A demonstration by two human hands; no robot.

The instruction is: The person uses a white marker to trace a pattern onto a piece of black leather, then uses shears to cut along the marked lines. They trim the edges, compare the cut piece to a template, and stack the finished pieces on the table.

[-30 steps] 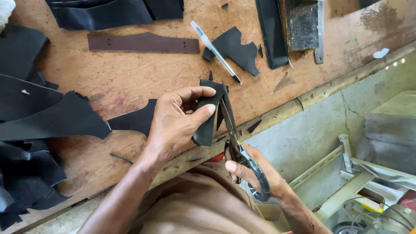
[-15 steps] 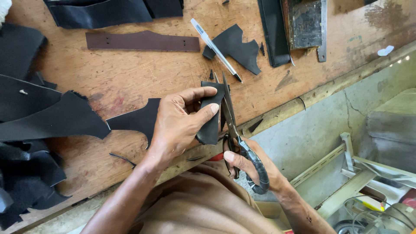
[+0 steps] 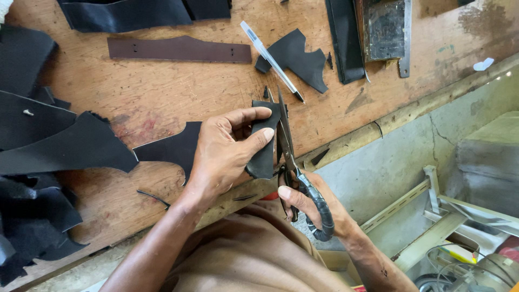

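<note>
Left hand (image 3: pixel 224 157) pinched on small black leather piece (image 3: pixel 265 146), held upright over worn wooden bench (image 3: pixel 162 86); right hand (image 3: pixel 319 208) closed round handles of black-wrapped steel scissors (image 3: pixel 289 157), blades running along the piece's right edge, pointing away

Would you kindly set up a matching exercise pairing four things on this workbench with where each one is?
Things:
1. scissors
2. small black leather piece
3. pen
4. brown leather strip

Places:
A. pinched in the left hand
B. flat near the bench's far edge
C. gripped by the right hand
D. lying across a black offcut

Pairs: 1-C, 2-A, 3-D, 4-B
</note>
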